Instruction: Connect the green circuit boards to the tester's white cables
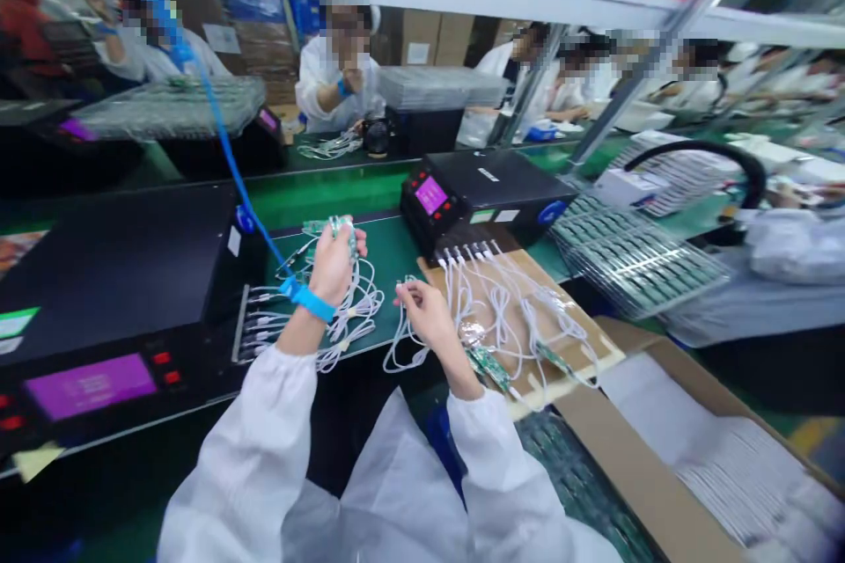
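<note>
At a green bench (pixel 388 248), a person in white sleeves (pixel 264 449) works bare-handed near the middle of the frame. The left hand (pixel 332 266), just left of centre, is closed around a green board (pixel 352 246); I cannot tell whether the grip holds more than one. It is raised above a tangle of white cables (pixel 356 308), probably to keep the board clear of them and handy to the other hand. The right hand (pixel 426 310), at centre and slightly lower, has thumb and fingers pinched together on the end of a cable (pixel 400 286), whose slack loops below; a fingertip hold seems to suit so small an end.

A left box (pixel 119 255) and a right box (pixel 495 180), both black, flank the hands, seemingly so their leads come within easy reach. Cardboard (pixel 611 352) lies right of centre under the right box's leads, perhaps to protect what rests there.

Both forearms rise from the bottom of the frame. The left hand stands nearly upright, its wrist wearing a blue strap (pixel 307 299) with a cord (pixel 221 127) running to the upper left, likely for grounding. The right forearm slants up and leftward, fingertips toward the left hand, the two hands apart.
</note>
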A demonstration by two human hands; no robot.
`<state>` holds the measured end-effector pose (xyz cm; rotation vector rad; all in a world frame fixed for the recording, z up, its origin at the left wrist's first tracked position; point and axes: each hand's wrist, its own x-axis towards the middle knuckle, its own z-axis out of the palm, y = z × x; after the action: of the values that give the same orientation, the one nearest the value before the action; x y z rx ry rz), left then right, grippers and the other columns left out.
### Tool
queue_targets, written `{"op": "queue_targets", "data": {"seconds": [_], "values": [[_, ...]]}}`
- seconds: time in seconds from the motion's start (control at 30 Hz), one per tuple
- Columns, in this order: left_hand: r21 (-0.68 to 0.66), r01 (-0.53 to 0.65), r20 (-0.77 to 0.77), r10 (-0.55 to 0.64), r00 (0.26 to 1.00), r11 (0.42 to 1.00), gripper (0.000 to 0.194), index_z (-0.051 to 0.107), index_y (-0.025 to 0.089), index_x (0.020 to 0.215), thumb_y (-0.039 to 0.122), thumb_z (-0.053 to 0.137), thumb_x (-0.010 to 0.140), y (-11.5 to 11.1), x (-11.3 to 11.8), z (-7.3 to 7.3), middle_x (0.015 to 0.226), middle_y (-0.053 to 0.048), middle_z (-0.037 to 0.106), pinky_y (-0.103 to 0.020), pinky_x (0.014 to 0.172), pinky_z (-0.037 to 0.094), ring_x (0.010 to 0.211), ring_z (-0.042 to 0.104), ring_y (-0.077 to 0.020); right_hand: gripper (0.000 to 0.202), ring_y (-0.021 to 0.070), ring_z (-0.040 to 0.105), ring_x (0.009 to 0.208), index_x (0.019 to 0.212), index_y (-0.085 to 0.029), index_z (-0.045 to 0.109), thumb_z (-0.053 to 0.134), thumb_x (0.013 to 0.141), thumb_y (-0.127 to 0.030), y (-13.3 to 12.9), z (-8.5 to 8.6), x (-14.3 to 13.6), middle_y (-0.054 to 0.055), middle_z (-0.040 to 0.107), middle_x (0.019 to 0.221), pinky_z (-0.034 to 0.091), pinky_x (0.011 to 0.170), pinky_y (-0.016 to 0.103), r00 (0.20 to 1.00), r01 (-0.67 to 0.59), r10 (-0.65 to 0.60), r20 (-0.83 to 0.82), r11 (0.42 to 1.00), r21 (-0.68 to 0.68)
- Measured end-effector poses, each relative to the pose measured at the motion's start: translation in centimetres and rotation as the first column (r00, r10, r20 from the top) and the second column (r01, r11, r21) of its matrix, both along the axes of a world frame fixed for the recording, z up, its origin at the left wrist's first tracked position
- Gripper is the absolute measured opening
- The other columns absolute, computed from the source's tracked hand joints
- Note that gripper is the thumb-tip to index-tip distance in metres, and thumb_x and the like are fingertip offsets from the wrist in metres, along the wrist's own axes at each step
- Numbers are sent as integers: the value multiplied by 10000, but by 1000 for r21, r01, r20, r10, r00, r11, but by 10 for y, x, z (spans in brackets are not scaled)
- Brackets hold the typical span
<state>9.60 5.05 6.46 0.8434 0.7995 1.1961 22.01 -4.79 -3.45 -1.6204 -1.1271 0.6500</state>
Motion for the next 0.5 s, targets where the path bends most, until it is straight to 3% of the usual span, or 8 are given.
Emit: {"op": "queue_targets", "data": {"seconds": [0.1,0.17,0.23,0.33,0.5], "values": [[-142,324,-160,-344,925,935,83,598,142,1053,204,606,998,-29,-19,-7,800,-29,666,-202,562,434,577,540,-81,107,159,695,601,907,-197,628,633,975,-279,22,5,18,56,786,802,528,637,272,999,16,-18,-29,996,-86],[-219,446,-233,-490,840,868,152,617,139,1077,253,650,980,-47,-21,-20,869,-61,699,-214,573,452,603,556,-89,94,152,682,572,891,-199,605,673,955,-211,38,10,27,28,756,722,527,616,260,1000,-3,-1,-31,990,-138],[-246,475,-303,-533,790,845,160,632,144,1082,264,651,977,-57,-16,-36,899,-64,699,-219,581,462,626,563,-93,117,160,689,577,891,-196,594,692,947,-165,51,14,33,1,709,633,540,618,258,998,-29,17,-66,982,-186],[-221,469,-383,-518,765,855,172,636,155,1061,278,685,950,-58,-4,-56,872,-39,666,-234,582,469,637,571,-106,111,173,720,620,974,-179,611,698,943,-116,57,14,36,-8,707,643,581,649,278,978,-88,46,-203,975,-203],[-190,490,-443,-520,731,851,198,626,181,1076,319,696,952,-51,3,-69,764,1,627,-248,608,474,663,592,-135,379,173,760,728,1273,-134,621,729,912,-94,51,12,36,103,793,1015,641,754,330,930,-125,59,-363,979,-161]]}}
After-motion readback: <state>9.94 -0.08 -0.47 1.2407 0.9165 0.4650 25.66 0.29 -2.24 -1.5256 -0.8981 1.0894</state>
